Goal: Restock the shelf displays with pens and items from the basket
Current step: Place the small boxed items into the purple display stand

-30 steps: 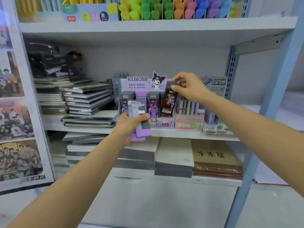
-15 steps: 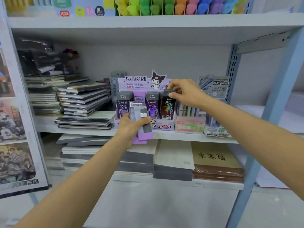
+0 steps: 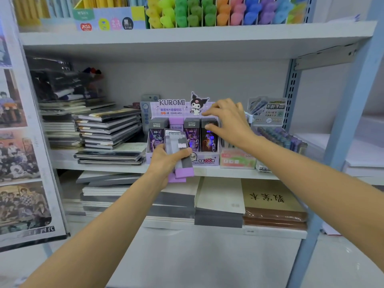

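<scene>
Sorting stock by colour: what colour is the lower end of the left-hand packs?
Light purple, on the packs in the left hand; head view.

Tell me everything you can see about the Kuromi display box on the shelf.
The Kuromi display box looks like lilac cardboard, with an upright header card showing the name and a cartoon character. It stands on the middle shelf between stacked notebooks and a pink box. Four rows of upright packs fill it. The right hand touches the rightmost row.
</scene>
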A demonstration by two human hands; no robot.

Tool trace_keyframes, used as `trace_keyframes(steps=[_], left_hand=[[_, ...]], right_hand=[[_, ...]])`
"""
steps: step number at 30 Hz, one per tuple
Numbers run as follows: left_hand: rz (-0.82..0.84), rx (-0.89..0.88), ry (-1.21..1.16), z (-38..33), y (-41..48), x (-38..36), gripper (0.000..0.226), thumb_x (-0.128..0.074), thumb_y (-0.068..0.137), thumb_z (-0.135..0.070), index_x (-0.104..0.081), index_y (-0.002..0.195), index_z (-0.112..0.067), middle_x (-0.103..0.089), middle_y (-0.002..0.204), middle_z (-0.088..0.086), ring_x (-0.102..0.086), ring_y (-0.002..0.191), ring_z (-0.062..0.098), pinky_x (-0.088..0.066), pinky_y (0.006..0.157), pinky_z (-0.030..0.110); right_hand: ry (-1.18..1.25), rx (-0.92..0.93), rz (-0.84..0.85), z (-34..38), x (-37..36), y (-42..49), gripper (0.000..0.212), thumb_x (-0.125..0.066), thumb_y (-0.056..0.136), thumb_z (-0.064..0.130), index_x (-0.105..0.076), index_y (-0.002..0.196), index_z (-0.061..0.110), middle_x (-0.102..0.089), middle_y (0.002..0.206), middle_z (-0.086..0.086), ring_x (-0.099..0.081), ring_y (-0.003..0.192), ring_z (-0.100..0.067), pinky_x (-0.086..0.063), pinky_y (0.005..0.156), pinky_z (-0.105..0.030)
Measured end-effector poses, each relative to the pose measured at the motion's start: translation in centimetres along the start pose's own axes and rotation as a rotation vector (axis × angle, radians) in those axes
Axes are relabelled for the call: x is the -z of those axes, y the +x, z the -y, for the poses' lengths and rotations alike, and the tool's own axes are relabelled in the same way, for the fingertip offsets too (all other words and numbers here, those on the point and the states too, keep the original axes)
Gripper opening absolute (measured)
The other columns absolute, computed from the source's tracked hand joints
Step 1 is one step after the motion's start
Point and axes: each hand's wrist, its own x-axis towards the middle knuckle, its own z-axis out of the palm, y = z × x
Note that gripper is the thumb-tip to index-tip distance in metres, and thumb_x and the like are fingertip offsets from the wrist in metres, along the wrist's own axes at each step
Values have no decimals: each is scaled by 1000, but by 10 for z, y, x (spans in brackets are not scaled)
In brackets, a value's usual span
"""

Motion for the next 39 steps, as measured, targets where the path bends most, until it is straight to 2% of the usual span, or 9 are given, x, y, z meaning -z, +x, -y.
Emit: trace_keyframes(steps=[4, 8, 11, 17, 21, 26, 29, 32, 39], left_hand=[[-11, -32, -1, -4, -10, -6, 58, -82, 75, -16, -50, 123, -5, -68, 111, 16, -69, 95, 30, -59, 80, 45], [-49, -45, -54, -8, -20, -14, 56, -80, 77, -16, -50, 123, -1, -68, 111, 20, -70, 95, 34, -58, 81, 50], [-74, -50, -25, -7, -25, -20, 58, -79, 79, -19, -50, 124, 0, -67, 113, 22, -69, 90, 32, -58, 79, 47], [-113, 71, 18, -8, -36, -22, 77, -64, 86, -51, -36, 143, -8, -51, 137, 8, -53, 123, 32, -45, 101, 47], [-137, 67, -82, -15, -43, -19, 52, -68, 89, -15, -45, 132, 2, -67, 109, 23, -71, 67, 23, -58, 53, 35], [-154, 79, -54, -15, -50, -21, 50, -70, 87, -10, -49, 131, 2, -69, 97, 16, -64, 65, 20, -54, 48, 32], [-122, 89, -41, -16, -54, -23, 44, -69, 89, -13, -52, 126, 3, -68, 84, 12, -64, 60, 19, -53, 45, 28], [-36, 94, -74, -17, -56, -23, 26, -61, 95, -16, -55, 111, 4, -68, 73, 16, -63, 47, 20, -55, 44, 30], [-5, 132, -101, -17, -53, -6, 19, -45, 89, 0, -55, 104, 7, -69, 74, 17, -64, 48, 24, -54, 46, 30]], right_hand=[[597, -88, 83, 29, 7, -39, 19, -73, 84, 23, -65, 101, 20, -69, 85, 8, -63, 78, 1, -50, 74, -19], [1037, -303, 450, 48, 3, -73, 39, -76, 82, 20, -47, 107, 11, -71, 78, -2, -70, 65, -15, -55, 59, -22], [1198, -393, 451, 50, 1, -84, 37, -71, 84, 7, -42, 108, 9, -68, 73, -5, -68, 65, -22, -57, 64, -29], [1168, -355, 540, 36, 15, -94, 23, -59, 94, 7, -48, 114, 11, -59, 80, -3, -60, 69, -13, -51, 76, -28], [1182, -339, 542, 27, 25, -102, 24, -55, 96, 12, -55, 120, 17, -61, 86, -2, -59, 72, -9, -50, 74, -23], [1084, -206, 533, 29, 28, -110, 58, -79, 78, 17, -50, 128, 21, -63, 116, -9, -64, 104, -21, -53, 94, -33], [979, -148, 379, 34, 29, -110, 41, -75, 81, 16, -56, 117, 20, -62, 106, -15, -61, 93, -31, -55, 84, -37], [921, -129, 174, 33, 30, -103, 12, -59, 93, 15, -60, 104, 18, -63, 86, -4, -60, 68, -12, -53, 64, -24], [825, -321, -88, 23, 25, -73, 20, -48, 100, 15, -56, 115, 3, -63, 72, -4, -58, 53, -10, -53, 53, -21]])
